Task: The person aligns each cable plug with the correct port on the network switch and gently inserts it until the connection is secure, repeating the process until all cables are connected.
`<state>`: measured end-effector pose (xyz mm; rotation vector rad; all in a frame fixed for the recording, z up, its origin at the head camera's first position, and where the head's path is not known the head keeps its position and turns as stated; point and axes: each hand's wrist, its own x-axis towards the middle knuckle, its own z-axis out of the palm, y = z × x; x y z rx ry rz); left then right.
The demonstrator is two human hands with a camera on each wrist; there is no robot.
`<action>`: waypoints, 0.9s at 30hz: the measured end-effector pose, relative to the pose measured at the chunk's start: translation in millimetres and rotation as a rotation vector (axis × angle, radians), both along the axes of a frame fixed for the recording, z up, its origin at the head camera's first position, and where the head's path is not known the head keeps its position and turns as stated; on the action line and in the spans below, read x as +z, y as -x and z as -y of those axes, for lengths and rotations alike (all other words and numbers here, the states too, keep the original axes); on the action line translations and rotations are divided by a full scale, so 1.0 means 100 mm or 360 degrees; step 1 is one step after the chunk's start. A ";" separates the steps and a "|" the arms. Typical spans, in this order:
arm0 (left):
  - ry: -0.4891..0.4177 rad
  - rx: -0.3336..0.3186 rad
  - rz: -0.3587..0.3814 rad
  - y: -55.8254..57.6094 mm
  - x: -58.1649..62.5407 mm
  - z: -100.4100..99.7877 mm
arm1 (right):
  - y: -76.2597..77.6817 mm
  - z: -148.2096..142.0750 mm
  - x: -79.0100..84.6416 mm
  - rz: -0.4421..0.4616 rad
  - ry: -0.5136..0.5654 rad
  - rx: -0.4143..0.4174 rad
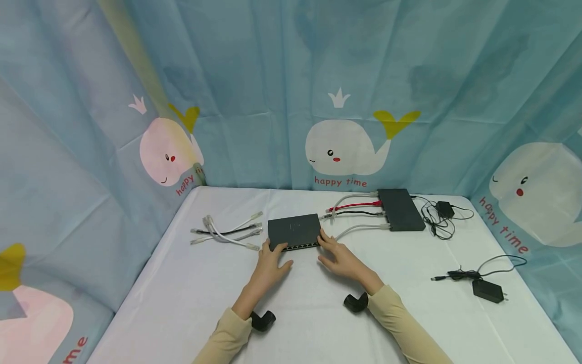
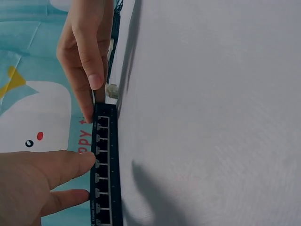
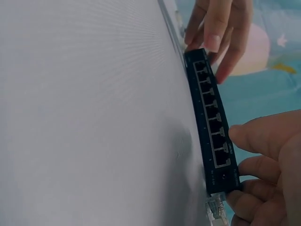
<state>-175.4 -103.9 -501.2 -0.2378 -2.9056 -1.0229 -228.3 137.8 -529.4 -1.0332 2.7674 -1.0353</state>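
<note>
A flat black network switch [image 1: 294,230] lies on the white table, its row of ports [image 2: 104,165] facing the person. My left hand [image 1: 268,265] touches its left end and front left corner with extended fingers, the thumb spread off to the side. At the opposite end, my right hand [image 1: 342,259] rests its fingers along the right edge. The right thumb [image 3: 254,139] stands at the port-side edge in the right wrist view, while the other fingers bend by the end of the switch. A clear cable plug [image 3: 216,209] shows just past that end.
Several short network cables [image 1: 227,233] lie crossed at the left. On the right, a second black box [image 1: 401,210] has grey, red and black cables along its left side. A power adapter [image 1: 444,209] with coiled cord sits beside it; another adapter [image 1: 488,291] lies nearer.
</note>
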 end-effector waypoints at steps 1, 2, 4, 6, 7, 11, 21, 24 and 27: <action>0.0000 -0.0006 0.0015 -0.02 0.02 0.00 | -0.01 -0.01 0.00 0.0005 0.0000 0.0003; -0.0003 -0.0012 0.0031 -0.05 0.04 -0.01 | -0.02 -0.01 0.00 0.0007 -0.0002 0.0006; -0.0007 -0.0027 0.0062 -0.09 0.07 -0.01 | -0.03 -0.02 0.01 0.0009 0.0001 0.0015; -0.0001 -0.0040 0.0090 -0.14 0.09 -0.02 | -0.04 -0.03 0.01 0.0004 0.0004 0.0023; -0.0003 -0.0045 0.0100 -0.16 0.10 -0.02 | -0.05 -0.04 0.01 -0.0002 0.0000 0.0024; 0.0011 -0.0058 0.0118 -0.22 0.13 -0.03 | -0.06 -0.05 0.01 -0.0012 0.0042 0.0046; 0.0041 -0.0098 0.0098 -0.33 0.14 -0.01 | -0.10 -0.09 0.00 0.0024 0.0059 0.0059; 0.0133 -0.0092 0.0010 -0.32 0.12 0.02 | -0.10 -0.11 0.00 0.0029 0.0066 0.0064; 0.0263 -0.0055 -0.0067 -0.28 0.13 0.05 | -0.11 -0.11 0.00 0.0053 0.0079 0.0062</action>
